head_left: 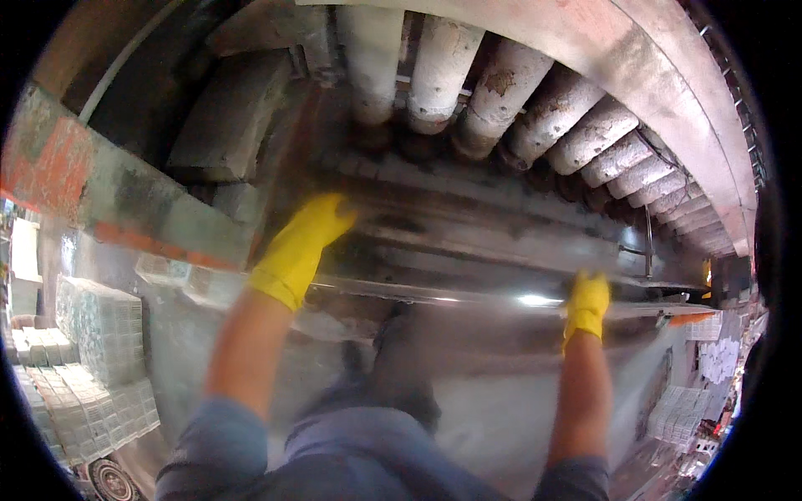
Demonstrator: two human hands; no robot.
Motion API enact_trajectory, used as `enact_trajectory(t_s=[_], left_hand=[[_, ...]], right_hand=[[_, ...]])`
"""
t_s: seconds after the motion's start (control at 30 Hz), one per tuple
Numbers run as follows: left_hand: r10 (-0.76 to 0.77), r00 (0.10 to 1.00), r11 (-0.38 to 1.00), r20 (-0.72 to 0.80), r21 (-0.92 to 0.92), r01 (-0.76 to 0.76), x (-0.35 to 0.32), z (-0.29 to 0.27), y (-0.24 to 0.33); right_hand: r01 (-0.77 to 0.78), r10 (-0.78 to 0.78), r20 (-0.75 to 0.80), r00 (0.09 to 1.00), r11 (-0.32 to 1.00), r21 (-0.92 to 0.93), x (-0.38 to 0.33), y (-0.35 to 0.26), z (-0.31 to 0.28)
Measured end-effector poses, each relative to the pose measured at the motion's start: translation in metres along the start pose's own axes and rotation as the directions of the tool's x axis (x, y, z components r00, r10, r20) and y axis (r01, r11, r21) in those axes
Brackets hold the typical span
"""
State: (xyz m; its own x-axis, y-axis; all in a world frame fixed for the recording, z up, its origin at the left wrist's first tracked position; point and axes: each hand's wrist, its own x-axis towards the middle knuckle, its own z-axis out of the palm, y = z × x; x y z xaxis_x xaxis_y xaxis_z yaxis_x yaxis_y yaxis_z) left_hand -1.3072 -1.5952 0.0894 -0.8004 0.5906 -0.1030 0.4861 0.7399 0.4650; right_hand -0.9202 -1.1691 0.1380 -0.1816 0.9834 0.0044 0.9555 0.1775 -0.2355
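Note:
My left hand (307, 238), in a yellow rubber glove, reaches over the near side of a long machine. Its fingers are curled in toward a dark, blurred spot, and what they hold, if anything, is hidden. Farther right, my right hand (588, 302), in a matching glove, is closed at the shiny metal edge (468, 298) of the machine. Its fingers face away, so whatever is in them does not show. Between and beyond the hands runs a long dark metal ledge (493, 242), smeared by motion.
Thick, scuffed pale rollers (508, 96) stand in a row behind the ledge, under a curved pale beam (660, 58). A chipped green and orange frame bar (125, 179) crosses the left. Stacked pale blocks (100, 334) stand at lower left, beside a wheel (113, 480); more stacks (678, 413) lie right.

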Motion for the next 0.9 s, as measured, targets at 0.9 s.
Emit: enact_trajectory(t_s=[0.9], left_hand=[[-0.288, 0.954, 0.773, -0.083, 0.568, 0.283, 0.133, 0.062, -0.129]], right_hand=[[-0.015, 0.038, -0.092, 0.995, 0.972, 0.233, -0.06, 0.058, 0.016]])
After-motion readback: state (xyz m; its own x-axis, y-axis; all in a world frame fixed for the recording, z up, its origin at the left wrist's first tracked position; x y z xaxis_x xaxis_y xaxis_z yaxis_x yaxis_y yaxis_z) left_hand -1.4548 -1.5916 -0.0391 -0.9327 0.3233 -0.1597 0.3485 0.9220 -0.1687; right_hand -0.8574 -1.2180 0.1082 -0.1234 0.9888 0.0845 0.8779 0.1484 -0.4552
